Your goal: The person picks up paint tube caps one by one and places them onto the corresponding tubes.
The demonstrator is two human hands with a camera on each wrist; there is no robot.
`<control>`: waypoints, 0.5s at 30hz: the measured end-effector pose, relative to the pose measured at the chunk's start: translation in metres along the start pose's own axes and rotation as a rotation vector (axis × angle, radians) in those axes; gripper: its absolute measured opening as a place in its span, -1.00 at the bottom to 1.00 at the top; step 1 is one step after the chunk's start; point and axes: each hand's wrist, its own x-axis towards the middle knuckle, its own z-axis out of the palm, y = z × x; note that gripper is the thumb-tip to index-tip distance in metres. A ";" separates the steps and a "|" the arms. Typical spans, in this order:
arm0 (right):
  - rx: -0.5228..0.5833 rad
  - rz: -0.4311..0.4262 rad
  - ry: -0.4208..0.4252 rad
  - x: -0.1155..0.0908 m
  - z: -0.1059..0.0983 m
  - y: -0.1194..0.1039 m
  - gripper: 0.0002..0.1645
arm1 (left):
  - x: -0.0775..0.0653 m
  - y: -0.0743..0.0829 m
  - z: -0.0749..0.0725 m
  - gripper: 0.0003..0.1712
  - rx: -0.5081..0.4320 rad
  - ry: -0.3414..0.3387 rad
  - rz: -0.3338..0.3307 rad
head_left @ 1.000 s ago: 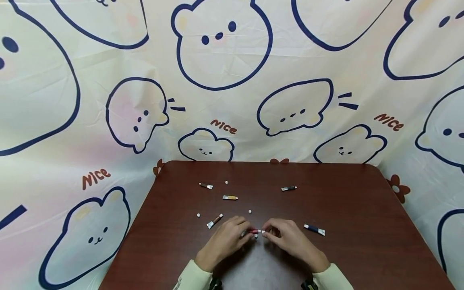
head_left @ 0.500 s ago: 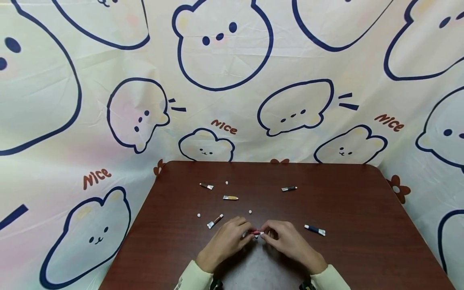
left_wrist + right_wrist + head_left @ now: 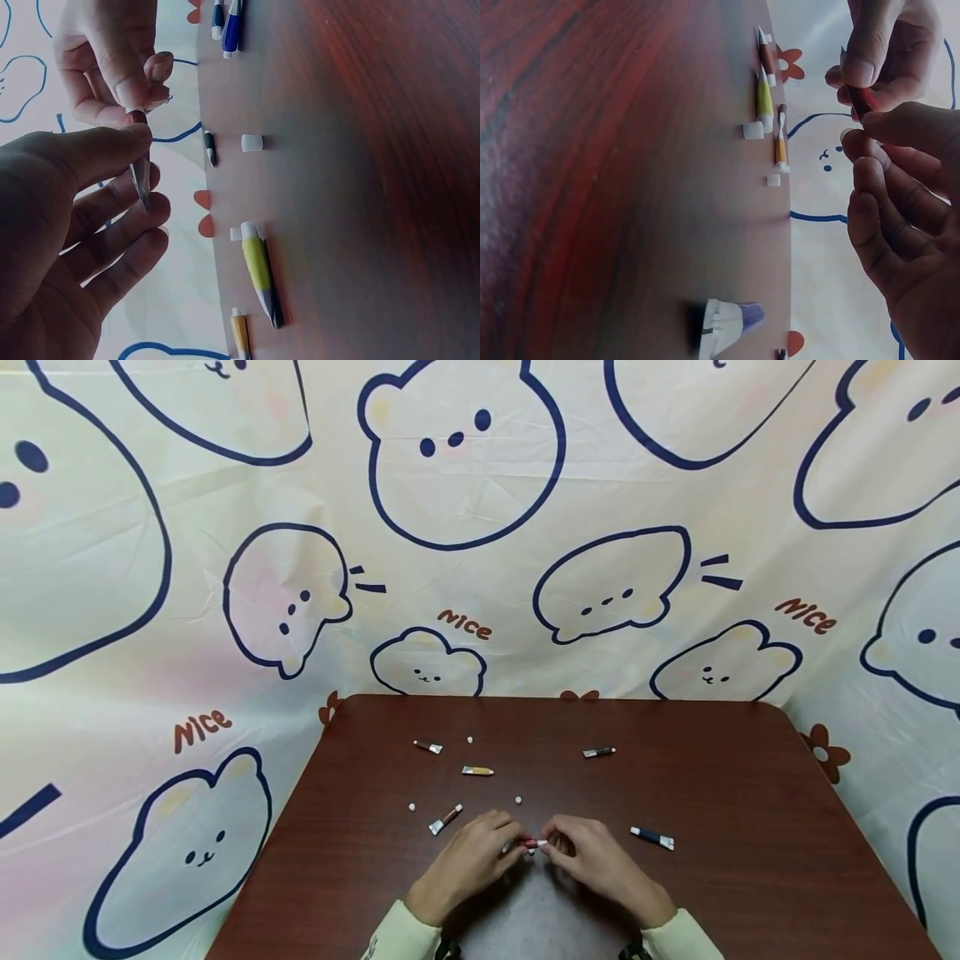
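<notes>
You've got the red paint tube (image 3: 532,843) over the near middle of the surface (image 3: 750,877), your left hand (image 3: 472,853) pinching its body and your right hand (image 3: 600,857) pinching the white end. Yellow paint tube (image 3: 477,771) lies farther off, kinda left; navy paint tube (image 3: 652,838)'s just right of your right hand.

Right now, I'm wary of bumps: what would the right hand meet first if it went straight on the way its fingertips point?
Probably the red tube, which the right hand pinches at one end; beyond it, the left hand, though depth is hard to judge.
</notes>
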 end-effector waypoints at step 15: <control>0.018 -0.006 -0.003 -0.003 0.004 0.003 -0.89 | -0.002 0.001 0.000 -0.85 -0.007 0.006 0.003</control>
